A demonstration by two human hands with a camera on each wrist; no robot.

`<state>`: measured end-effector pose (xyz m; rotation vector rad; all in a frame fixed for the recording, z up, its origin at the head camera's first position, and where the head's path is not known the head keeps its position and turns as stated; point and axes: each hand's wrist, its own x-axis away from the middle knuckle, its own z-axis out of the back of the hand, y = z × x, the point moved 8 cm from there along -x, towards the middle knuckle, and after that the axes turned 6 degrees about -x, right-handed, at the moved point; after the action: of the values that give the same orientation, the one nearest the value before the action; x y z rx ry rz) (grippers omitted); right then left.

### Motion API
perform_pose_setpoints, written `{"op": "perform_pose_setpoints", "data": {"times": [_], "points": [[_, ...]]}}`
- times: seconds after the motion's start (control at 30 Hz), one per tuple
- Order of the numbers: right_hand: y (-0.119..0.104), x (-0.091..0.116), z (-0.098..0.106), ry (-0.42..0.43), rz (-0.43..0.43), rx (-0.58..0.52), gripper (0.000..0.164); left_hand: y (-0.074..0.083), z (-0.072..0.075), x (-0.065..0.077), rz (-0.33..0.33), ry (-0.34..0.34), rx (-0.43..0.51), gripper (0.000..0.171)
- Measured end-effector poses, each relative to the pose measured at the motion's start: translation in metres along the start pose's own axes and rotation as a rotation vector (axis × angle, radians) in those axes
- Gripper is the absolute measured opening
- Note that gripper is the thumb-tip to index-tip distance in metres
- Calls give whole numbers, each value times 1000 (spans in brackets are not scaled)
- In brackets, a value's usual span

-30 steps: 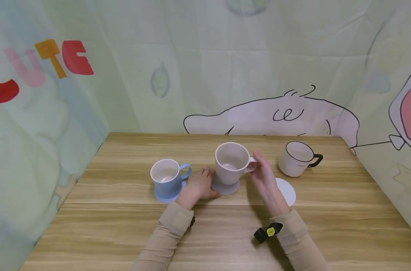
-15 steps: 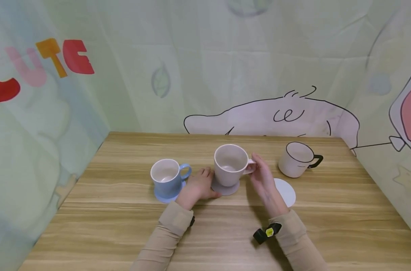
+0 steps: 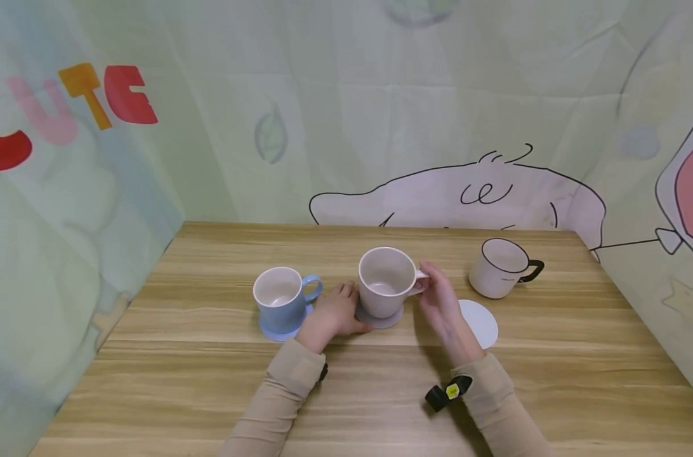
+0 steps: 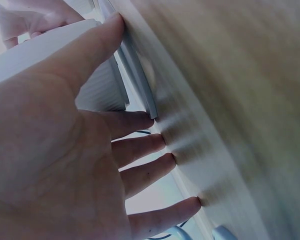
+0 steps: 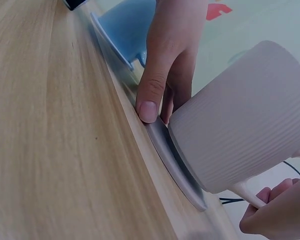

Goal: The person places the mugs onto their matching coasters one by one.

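Ribbed mug (image 3: 385,279) perhaps touches grey coaster (image 3: 381,322); right grip (image 3: 440,298) pinches handle (image 5: 246,192), left grip (image 3: 337,311) lies spread against coaster.

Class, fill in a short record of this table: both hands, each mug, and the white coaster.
Left hand: touching the grey coaster
Right hand: gripping the grey mug's handle
Grey mug: over the grey coaster; contact unclear
Blue mug: on the blue coaster
White mug: on the table, off the coasters
White coaster: visible part bare
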<state>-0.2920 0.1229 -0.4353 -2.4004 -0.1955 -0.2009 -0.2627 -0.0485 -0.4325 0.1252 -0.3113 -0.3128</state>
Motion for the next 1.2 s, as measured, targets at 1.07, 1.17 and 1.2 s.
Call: {"op": "perform_pose_setpoints", "data": {"times": [1.07, 1.17, 1.2], "points": [[5, -1, 1, 1, -33, 57, 41, -1, 2, 3, 1, 2, 11, 92], [5, -1, 0, -5, -34, 69, 42, -1, 1, 2, 3, 0, 8, 92], [5, -1, 0, -4, -35, 73, 42, -1, 0, 1, 4, -2, 7, 91]]}}
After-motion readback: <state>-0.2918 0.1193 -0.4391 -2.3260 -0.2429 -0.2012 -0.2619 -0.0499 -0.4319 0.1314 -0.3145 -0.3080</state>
